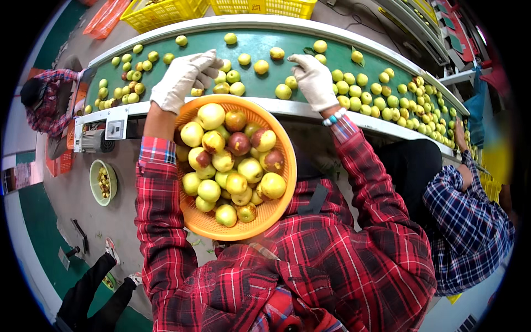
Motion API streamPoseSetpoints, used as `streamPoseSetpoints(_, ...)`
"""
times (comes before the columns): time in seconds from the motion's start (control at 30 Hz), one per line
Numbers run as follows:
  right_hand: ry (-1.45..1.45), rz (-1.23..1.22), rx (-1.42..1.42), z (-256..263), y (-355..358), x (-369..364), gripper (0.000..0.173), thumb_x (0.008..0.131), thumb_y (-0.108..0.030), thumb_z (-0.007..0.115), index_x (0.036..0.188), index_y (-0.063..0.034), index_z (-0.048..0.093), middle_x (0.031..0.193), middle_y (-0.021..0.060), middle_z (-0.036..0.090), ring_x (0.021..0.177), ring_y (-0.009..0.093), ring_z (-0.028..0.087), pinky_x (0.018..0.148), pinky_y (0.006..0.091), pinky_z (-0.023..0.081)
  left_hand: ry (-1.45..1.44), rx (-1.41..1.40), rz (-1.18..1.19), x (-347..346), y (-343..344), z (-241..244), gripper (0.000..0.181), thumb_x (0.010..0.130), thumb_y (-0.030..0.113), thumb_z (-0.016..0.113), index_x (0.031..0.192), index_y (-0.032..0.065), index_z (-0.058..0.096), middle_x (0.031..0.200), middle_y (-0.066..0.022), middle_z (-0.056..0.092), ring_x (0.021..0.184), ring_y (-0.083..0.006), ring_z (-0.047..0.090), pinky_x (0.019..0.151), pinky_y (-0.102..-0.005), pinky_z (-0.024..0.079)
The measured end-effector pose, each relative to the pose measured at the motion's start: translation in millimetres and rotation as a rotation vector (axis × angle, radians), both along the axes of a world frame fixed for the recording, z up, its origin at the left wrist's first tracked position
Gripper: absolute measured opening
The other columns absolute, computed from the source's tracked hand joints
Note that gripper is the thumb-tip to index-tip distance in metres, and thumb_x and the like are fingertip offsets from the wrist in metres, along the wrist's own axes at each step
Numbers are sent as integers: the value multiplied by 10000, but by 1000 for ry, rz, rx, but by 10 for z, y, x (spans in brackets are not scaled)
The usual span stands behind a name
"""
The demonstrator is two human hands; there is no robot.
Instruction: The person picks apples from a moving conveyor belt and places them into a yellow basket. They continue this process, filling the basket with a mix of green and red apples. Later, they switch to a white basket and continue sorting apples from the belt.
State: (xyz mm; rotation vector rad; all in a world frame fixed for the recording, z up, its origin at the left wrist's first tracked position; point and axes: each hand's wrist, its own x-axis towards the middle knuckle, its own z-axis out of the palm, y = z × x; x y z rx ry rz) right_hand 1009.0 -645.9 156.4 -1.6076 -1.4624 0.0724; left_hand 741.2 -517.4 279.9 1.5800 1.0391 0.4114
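Note:
My left hand (186, 79), in a white glove, is over the green conveyor belt (257, 37) with its fingers bent and apart. Just beyond its fingertips lies a yellow-green jujube (225, 65), partly covered. Also gloved, my right hand (313, 81) hovers over the belt to the right, finger and thumb apart, nothing visible between them. Two green jujubes (283, 91) rest left of its wrist. Below my hands, an orange plastic basket (288, 178) holds many jujubes (236, 182), several with brown-red patches. Its far rim overlaps the belt's white near rail (286, 106).
Jujubes (386, 103) crowd the belt's right part, where a co-worker's hand (459, 133) reaches in. Another person (49, 99) sits at the left end. A motor (95, 141) and a pale green basin (93, 182) are lower left. Yellow crates (166, 16) stand beyond the belt.

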Motion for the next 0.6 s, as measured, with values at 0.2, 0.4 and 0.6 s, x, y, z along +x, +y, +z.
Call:
streamPoseSetpoints(0.2,-418,1,-262,-248,1036,-63,267,933,-204,539,1092,-161,749,1074,156,717,1005,342,692,857,452,566,78,29,-27,-24,62,-63,445,969,474,670,1059,47,759,791,19,652,617,-54,509,568,-214,395)
streamPoseSetpoints(0.4,-387,68,-295,-350,910,-270,202,878,-165,595,898,-105,786,902,187,735,834,373,733,745,448,597,111,-2,1,-8,36,-128,398,1012,416,627,1053,41,758,698,54,582,497,-19,377,466,-208,262)
streamPoseSetpoints(0.6,-138,79,-190,-251,130,205,301,857,-316,717,1107,-149,719,1048,133,708,985,335,684,861,437,552,103,-28,1,44,86,-264,398,1003,399,647,1051,18,752,609,50,527,473,-19,342,461,-208,236)
